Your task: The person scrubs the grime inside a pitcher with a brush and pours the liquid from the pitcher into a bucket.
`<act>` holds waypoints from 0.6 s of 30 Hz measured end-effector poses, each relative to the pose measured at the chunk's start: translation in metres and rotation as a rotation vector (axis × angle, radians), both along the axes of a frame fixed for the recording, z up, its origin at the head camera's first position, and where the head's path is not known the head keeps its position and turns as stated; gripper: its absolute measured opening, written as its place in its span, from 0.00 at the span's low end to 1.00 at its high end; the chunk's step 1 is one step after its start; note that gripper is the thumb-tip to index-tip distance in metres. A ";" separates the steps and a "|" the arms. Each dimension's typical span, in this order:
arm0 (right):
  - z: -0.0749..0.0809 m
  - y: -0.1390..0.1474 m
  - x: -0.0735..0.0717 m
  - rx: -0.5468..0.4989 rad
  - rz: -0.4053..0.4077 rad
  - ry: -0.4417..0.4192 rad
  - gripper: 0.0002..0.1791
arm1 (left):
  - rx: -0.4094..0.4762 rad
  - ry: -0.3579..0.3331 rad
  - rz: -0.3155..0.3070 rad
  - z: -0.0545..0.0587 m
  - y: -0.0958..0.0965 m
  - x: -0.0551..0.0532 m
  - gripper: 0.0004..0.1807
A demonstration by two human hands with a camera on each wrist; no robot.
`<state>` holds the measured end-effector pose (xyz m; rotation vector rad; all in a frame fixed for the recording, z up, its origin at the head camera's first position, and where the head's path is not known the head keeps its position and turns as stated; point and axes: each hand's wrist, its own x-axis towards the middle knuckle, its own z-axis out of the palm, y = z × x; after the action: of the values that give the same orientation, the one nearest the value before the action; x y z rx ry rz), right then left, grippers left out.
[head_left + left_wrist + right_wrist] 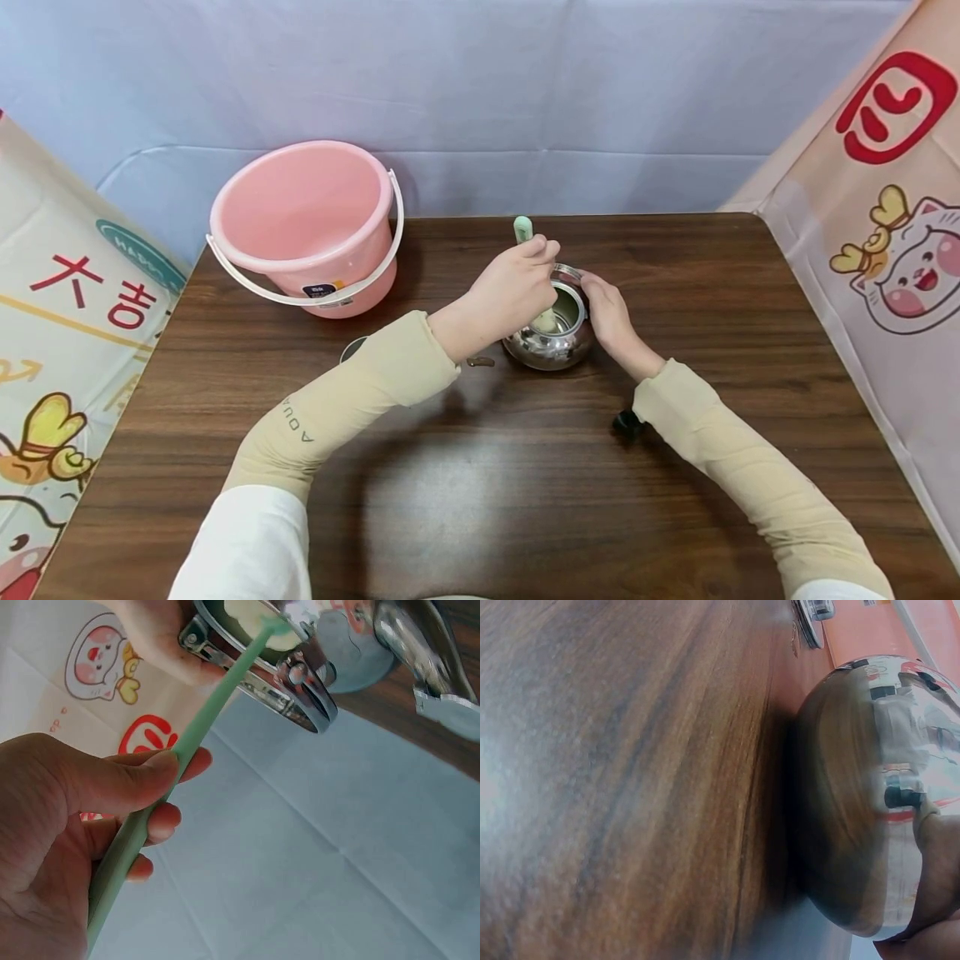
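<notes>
A long-handled cleaning brush (196,729) has a light green handle and a pale cream head. My left hand (513,292) grips the handle between thumb and fingers, its green end poking up above the fist. The head (546,321) is down inside the mouth of a shiny round metal teapot (551,354). On the pot's right side, my right hand (611,321) holds its body near the handle (566,271); a thumb (939,851) touches the polished wall. The teapot stands on the wooden table. Its spout (409,637) shows in the left wrist view.
A pink bucket (356,279) with a white handle stands at the back left. A round metal lid (810,622) lies on the table, mostly hidden by the left sleeve (352,383) in the head view. A pale blue cloth (600,108) hangs behind the table (487,500).
</notes>
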<state>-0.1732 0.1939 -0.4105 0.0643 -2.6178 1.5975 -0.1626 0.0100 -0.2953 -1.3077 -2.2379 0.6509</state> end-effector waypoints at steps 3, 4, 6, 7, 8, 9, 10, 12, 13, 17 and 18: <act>0.001 0.000 0.000 0.010 -0.002 0.005 0.26 | 0.006 -0.022 -0.007 0.000 -0.001 -0.001 0.16; 0.001 0.000 0.000 0.004 0.004 0.008 0.26 | 0.006 -0.030 -0.009 0.000 -0.001 -0.001 0.16; 0.001 0.000 0.001 0.004 0.004 0.005 0.26 | 0.014 -0.054 -0.015 0.000 -0.002 -0.001 0.16; 0.001 0.000 0.001 0.004 0.006 0.003 0.26 | 0.019 -0.070 -0.018 0.001 -0.002 -0.001 0.15; 0.001 0.000 0.001 0.008 0.002 -0.001 0.26 | 0.024 -0.085 -0.020 0.001 -0.002 -0.002 0.15; 0.001 0.000 0.001 0.001 0.002 -0.001 0.26 | 0.028 -0.102 -0.021 0.001 -0.002 -0.002 0.14; 0.001 0.000 0.001 0.003 0.004 -0.002 0.26 | 0.034 -0.116 -0.022 0.002 -0.003 -0.003 0.14; 0.000 0.000 0.001 0.006 -0.003 -0.005 0.26 | 0.045 -0.138 -0.023 0.002 -0.003 -0.004 0.14; 0.000 0.000 0.001 0.007 -0.005 -0.006 0.25 | 0.048 -0.143 -0.023 0.002 -0.004 -0.004 0.13; 0.001 0.000 0.002 0.011 -0.008 -0.008 0.25 | 0.066 -0.148 -0.028 0.001 -0.005 -0.005 0.12; 0.001 0.000 0.002 0.014 -0.008 -0.008 0.25 | 0.074 -0.145 -0.031 0.000 -0.005 -0.005 0.12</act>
<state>-0.1714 0.1935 -0.4091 0.0484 -2.6317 1.5810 -0.1675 0.0050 -0.2950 -1.3902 -2.3271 0.4708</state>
